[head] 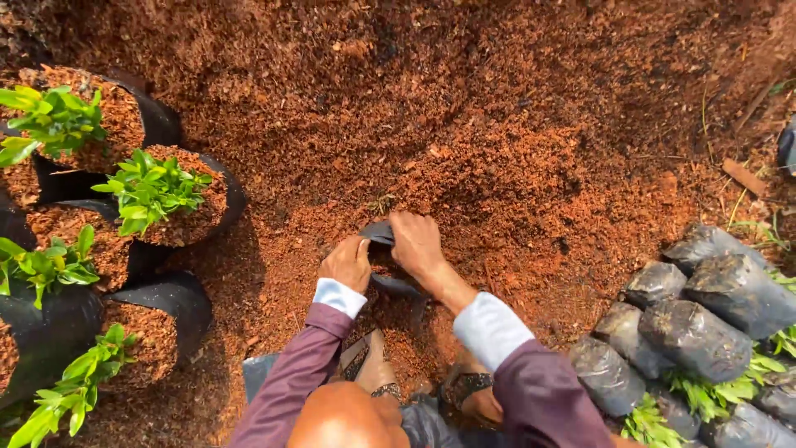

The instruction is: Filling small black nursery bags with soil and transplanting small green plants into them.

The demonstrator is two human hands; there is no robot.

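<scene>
**Both hands on a black bag at the foot of the mulch heap**

While the camera looks straight down, we start at the left: potted seedlings (pixel 149 192) stand upright in black bags, leaves bright green, crumbly red-brown fill to the brim. Moving in, the left hand (pixel 347 264) pinches the near-left rim of a small black bag (pixel 381 234), fingers curled tight on the thin, floppy plastic. Its mouth gapes between the hands, half sunk in the mulch (pixel 497 124), directly ahead of the wrists. The right hand (pixel 417 245) grips the far rim, knuckles up, and sits slightly further forward, so it's nearer the heap. Coarse, fibrous, rust-coloured stuff, that heap. Far right, filled bags (pixel 696 323) lie on their sides, shiny, lumpy, leaves poking out below.
</scene>
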